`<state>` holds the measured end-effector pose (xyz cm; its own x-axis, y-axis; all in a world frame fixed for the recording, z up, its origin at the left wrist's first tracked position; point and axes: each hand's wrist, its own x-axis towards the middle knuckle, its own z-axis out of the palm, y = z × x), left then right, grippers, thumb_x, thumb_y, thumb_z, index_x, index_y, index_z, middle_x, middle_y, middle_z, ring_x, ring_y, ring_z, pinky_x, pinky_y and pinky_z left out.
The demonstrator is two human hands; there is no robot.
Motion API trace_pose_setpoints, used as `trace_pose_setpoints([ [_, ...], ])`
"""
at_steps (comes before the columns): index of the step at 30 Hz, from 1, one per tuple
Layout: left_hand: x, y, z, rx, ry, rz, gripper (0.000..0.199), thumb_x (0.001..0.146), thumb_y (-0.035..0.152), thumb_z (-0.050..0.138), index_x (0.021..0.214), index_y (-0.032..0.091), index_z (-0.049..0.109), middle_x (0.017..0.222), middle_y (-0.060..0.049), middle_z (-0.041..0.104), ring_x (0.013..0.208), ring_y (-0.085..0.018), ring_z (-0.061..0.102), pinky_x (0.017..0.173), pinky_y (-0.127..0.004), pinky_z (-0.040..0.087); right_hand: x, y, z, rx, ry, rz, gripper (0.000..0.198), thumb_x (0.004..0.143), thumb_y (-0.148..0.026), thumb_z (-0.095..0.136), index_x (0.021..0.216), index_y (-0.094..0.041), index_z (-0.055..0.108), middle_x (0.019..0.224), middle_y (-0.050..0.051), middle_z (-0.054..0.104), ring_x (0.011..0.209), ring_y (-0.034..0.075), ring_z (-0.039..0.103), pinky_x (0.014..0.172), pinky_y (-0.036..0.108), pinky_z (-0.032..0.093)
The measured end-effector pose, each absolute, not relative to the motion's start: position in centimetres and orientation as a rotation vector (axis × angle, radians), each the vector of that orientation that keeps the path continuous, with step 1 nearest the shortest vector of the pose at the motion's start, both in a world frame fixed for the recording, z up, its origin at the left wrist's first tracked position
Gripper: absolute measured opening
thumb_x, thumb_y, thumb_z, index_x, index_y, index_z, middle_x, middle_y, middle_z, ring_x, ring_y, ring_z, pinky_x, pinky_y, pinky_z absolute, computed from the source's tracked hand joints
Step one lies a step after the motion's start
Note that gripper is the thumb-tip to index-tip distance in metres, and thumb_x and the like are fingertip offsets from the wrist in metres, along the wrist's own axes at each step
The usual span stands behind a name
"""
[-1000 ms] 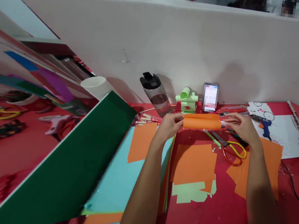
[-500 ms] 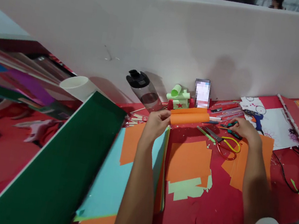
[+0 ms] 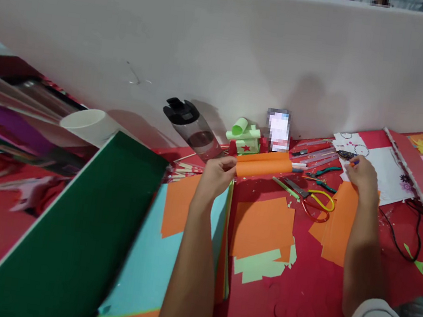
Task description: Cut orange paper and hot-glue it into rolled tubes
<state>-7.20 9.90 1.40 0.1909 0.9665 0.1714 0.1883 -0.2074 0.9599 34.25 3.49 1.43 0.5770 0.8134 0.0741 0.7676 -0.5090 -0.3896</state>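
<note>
My left hand (image 3: 217,176) pinches the left end of a rolled orange paper (image 3: 263,167). Pale sticks (image 3: 299,166) jut from the roll's right end. Over at the right, the fingers of my right hand (image 3: 362,175) are closed around a blue glue gun (image 3: 355,162), whose dark nozzle points left; the hand hides most of its body. Green-handled pliers (image 3: 327,178) lie just left of that hand. Scissors (image 3: 310,195) with yellow and red handles rest beside a green paper strip (image 3: 285,186). Beneath my right wrist is a stack of orange paper (image 3: 339,229).
A tilted bottle (image 3: 194,130), a green paper model (image 3: 244,137) and a phone (image 3: 278,130) stand along the white partition (image 3: 226,50). A green board (image 3: 66,243) slants at left by blue sheets (image 3: 145,264). Orange sheets (image 3: 265,226) lie in front. A black cord (image 3: 396,242) curls at right.
My right hand has left the pliers and moved right, closing on the glue gun. My left hand still holds the orange roll. The view has shifted slightly.
</note>
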Motion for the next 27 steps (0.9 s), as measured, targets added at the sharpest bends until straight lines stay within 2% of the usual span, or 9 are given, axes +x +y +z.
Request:
trace_pose_setpoints([
  [4,-6.5,9.8,1.5,1.594,1.105,1.059,0.022,0.064,0.034,0.078,0.069,0.013,0.073,0.063,-0.001,0.068,0.059,-0.012,0.055,0.056,-0.021,0.042,36.7,2.7,0.2,-2.508,-1.145,0.073,0.042,0.089,-0.04,0.068,0.123,-0.016,0.061,0.118,0.018,0.069,0.107,0.033,0.066,0.089,0.041,0.05],
  [8,-6.0,9.8,1.5,1.601,1.077,1.03,0.025,0.062,0.037,0.081,0.065,0.014,0.072,0.056,0.001,0.062,0.055,-0.01,0.049,0.051,-0.02,0.035,37.2,2.8,-1.0,-2.561,-1.077,0.152,0.05,0.09,-0.045,0.067,0.127,-0.012,0.059,0.122,0.021,0.069,0.111,0.035,0.067,0.091,0.041,0.05],
  [15,-5.5,9.7,1.4,1.579,1.034,1.01,0.027,0.061,0.038,0.083,0.065,0.015,0.071,0.061,0.0,0.066,0.058,-0.011,0.052,0.055,-0.021,0.04,38.1,3.2,-1.7,-2.578,-1.109,0.225,0.04,0.093,-0.04,0.056,0.118,-0.011,0.069,0.114,0.024,0.072,0.108,0.036,0.07,0.088,0.042,0.051],
  [19,-5.3,9.7,1.3,1.582,1.031,1.006,0.027,0.062,0.04,0.083,0.066,0.016,0.071,0.06,0.001,0.064,0.059,-0.012,0.054,0.056,-0.022,0.043,38.4,2.6,-1.1,-2.546,-1.052,0.12,0.043,0.094,-0.032,0.05,0.126,-0.006,0.062,0.121,0.029,0.068,0.111,0.037,0.067,0.091,0.044,0.049],
  [23,-5.2,9.6,1.3,1.597,1.024,1.004,0.025,0.063,0.037,0.083,0.066,0.015,0.071,0.058,0.002,0.062,0.057,-0.011,0.052,0.055,-0.021,0.041,38.2,1.3,1.2,-2.38,-0.907,-0.106,0.036,0.093,-0.024,0.048,0.125,-0.009,0.053,0.118,0.026,0.069,0.106,0.036,0.067,0.091,0.045,0.049],
  [27,-5.2,9.6,1.2,1.62,1.004,0.995,0.025,0.067,0.036,0.081,0.065,0.014,0.071,0.061,0.0,0.064,0.059,-0.012,0.055,0.056,-0.02,0.041,38.1,0.1,4.3,-2.244,-0.825,-0.258,0.038,0.089,-0.016,0.053,0.126,-0.015,0.045,0.12,0.021,0.069,0.108,0.032,0.067,0.093,0.043,0.049],
])
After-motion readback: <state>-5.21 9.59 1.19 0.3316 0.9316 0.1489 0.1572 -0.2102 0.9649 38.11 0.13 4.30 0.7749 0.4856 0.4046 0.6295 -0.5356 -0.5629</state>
